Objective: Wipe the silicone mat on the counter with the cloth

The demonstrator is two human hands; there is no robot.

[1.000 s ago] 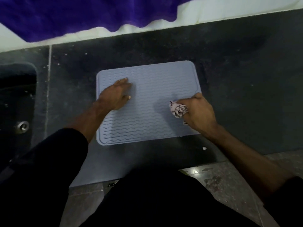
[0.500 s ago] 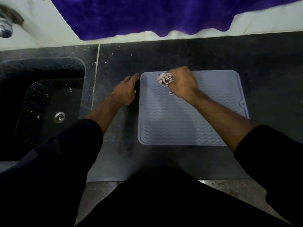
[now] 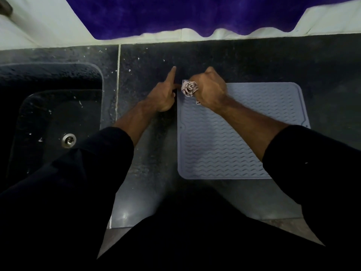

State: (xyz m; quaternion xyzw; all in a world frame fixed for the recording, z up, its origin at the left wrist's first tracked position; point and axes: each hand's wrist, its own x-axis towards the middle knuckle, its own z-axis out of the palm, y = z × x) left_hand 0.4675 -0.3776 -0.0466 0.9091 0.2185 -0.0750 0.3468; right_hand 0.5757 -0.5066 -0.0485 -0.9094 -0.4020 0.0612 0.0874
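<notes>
Grey silicone mat (image 3: 234, 145) lying flat on the dark speckled counter (image 3: 254, 61), wavy ridges up, just right of centre. Right hand (image 3: 210, 90) fisted tight over the mat's far left corner, bunched patterned cloth (image 3: 189, 88) gripped inside and poking out to the left, pressed down at that corner. Left hand (image 3: 163, 96) resting on bare counter just beside the mat's left edge, index finger stretched straight out toward the wall, thumb tip touching the cloth, remaining fingers curled under, nothing gripped. Dark sleeves (image 3: 97, 159) pushed up both forearms. Black sink (image 3: 39, 106) off to the left, steel drain (image 3: 68, 140) gleaming at its bottom. Purple towel (image 3: 195, 14) draped over the white ledge behind
</notes>
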